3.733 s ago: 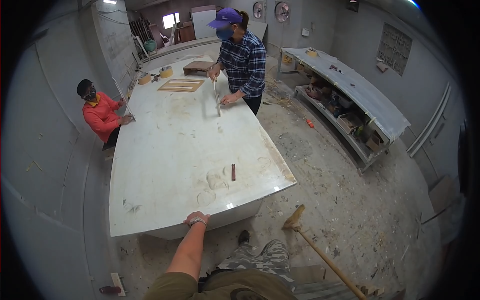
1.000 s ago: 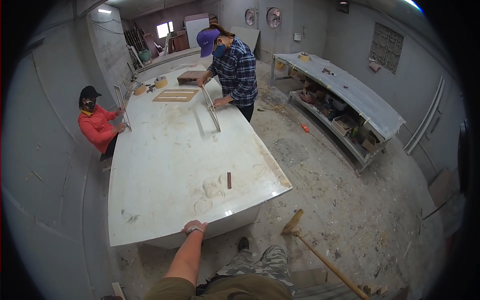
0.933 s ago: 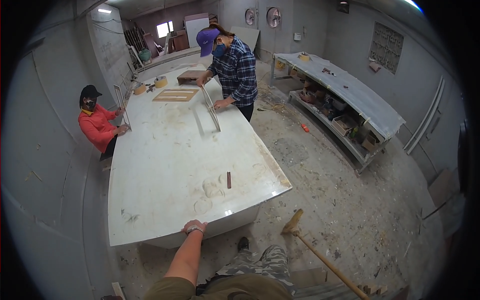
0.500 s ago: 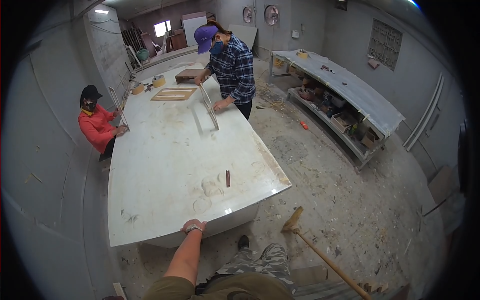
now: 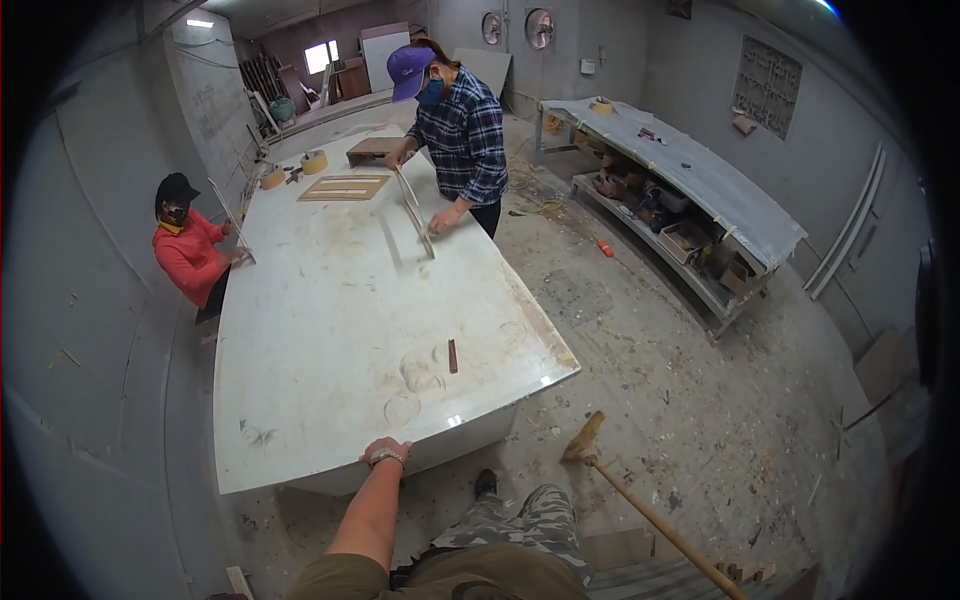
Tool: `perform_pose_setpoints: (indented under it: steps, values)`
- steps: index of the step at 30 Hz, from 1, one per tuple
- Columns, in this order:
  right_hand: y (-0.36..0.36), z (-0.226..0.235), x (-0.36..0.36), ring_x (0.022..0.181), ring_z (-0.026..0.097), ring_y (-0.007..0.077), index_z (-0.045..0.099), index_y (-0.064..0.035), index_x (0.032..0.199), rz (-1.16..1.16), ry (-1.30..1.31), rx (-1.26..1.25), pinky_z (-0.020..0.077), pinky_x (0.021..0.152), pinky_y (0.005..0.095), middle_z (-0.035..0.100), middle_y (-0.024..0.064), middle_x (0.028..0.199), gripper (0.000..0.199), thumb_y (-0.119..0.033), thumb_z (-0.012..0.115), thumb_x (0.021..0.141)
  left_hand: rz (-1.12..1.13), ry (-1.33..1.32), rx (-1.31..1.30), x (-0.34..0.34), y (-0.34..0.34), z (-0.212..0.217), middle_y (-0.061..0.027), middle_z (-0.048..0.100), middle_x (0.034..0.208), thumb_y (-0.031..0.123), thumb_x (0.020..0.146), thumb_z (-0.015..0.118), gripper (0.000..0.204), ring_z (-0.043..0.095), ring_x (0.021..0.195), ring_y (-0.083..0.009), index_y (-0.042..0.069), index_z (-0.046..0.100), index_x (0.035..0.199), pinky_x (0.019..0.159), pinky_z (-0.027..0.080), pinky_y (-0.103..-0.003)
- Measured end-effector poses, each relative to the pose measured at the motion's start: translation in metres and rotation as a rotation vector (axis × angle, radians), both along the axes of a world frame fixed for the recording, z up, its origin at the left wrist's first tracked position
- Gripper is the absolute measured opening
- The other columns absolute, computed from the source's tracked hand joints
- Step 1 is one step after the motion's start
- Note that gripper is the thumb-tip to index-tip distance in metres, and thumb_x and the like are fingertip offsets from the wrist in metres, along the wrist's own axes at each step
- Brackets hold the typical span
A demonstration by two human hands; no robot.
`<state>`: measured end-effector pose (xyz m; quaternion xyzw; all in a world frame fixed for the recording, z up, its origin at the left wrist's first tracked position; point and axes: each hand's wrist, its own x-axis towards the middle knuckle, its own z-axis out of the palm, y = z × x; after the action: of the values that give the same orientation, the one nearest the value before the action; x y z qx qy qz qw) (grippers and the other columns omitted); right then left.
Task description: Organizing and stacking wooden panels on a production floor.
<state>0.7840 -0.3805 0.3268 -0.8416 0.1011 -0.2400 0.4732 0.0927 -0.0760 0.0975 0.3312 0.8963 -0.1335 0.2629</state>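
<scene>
My left hand (image 5: 386, 452), with a metal-banded watch (image 5: 387, 456) at the wrist, rests on the near edge of a large white-topped table (image 5: 330, 380). It holds nothing that I can see, and its fingers lie on the tabletop. My right hand is out of view. Beyond my left hand, a short dark red strip (image 5: 453, 356) lies on the table. Across it, a person in a plaid shirt holds a narrow wooden frame (image 5: 413, 212) on edge. At the left side, a person in a red top holds another thin frame (image 5: 231, 222) upright.
A broom (image 5: 650, 518) leans at my right, bristles (image 5: 584, 438) near the table corner. Slotted panel (image 5: 343, 188), tape rolls (image 5: 314, 162) and a brown box-like piece (image 5: 372, 150) lie at the far end. A covered bench (image 5: 680, 165) with a cluttered shelf stands right; an orange object (image 5: 605, 248) is on the floor.
The person in red has tilted and turned their frame so it shows narrower. The plaid-shirted person's near hand has shifted slightly along their frame. My left hand stays in place.
</scene>
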Motion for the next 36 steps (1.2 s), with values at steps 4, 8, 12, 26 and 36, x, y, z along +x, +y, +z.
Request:
perform_pose_setpoints:
  steps: [4, 8, 12, 26, 36]
  values:
    - [-0.052, -0.06, 0.038, 0.08, 0.07, 0.0377, 0.075, -0.0001, 0.102, 0.692, -0.44, 0.528, 0.0562, 0.07, 0.0487, 0.073, 0.0208, 0.086, 0.056, -0.054, 0.069, 0.091, 0.018, 0.004, 0.0, -0.004, -0.003, -0.003, -0.0107, 0.064, 0.139, 0.066, 0.092, 0.059, 0.067, 0.059, 0.129, -0.0344, 0.014, 0.067, 0.133, 0.109, 0.041, -0.063]
    - [-0.007, -0.012, 0.01, 0.082, 0.07, 0.0383, 0.075, 0.0008, 0.104, -0.107, 0.021, -0.07, 0.0562, 0.071, 0.0491, 0.074, 0.0213, 0.088, 0.056, -0.054, 0.068, 0.092, -0.001, -0.008, 0.011, 0.003, 0.002, 0.001, -0.0108, 0.063, 0.139, 0.066, 0.092, 0.059, 0.067, 0.059, 0.129, -0.0342, 0.015, 0.067, 0.134, 0.109, 0.04, -0.063]
    - [0.007, 0.014, -0.015, 0.082, 0.07, 0.0388, 0.075, 0.0018, 0.103, -0.019, 0.081, -0.042, 0.0561, 0.071, 0.0494, 0.074, 0.0215, 0.088, 0.057, -0.054, 0.067, 0.093, 0.01, -0.009, 0.011, -0.002, -0.001, -0.002, -0.0106, 0.063, 0.14, 0.066, 0.092, 0.059, 0.067, 0.058, 0.13, -0.034, 0.015, 0.066, 0.134, 0.109, 0.04, -0.064]
    - [-0.001, -0.007, 0.005, 0.083, 0.071, 0.0368, 0.075, 0.0004, 0.104, -0.083, 0.035, -0.028, 0.0571, 0.074, 0.0468, 0.074, 0.0215, 0.089, 0.056, -0.054, 0.069, 0.091, 0.003, 0.011, 0.001, -0.003, -0.002, -0.005, -0.011, 0.063, 0.139, 0.067, 0.092, 0.058, 0.068, 0.06, 0.129, -0.0338, 0.014, 0.066, 0.134, 0.109, 0.04, -0.064]
    - [-0.014, -0.025, 0.018, 0.089, 0.071, 0.0392, 0.073, -0.0036, 0.112, -0.093, 0.051, -0.062, 0.0571, 0.078, 0.048, 0.074, 0.0197, 0.095, 0.061, -0.061, 0.066, 0.091, -0.019, 0.022, 0.002, 0.001, -0.001, 0.002, -0.0122, 0.064, 0.139, 0.068, 0.092, 0.057, 0.069, 0.06, 0.128, -0.033, 0.013, 0.067, 0.133, 0.107, 0.044, -0.06]
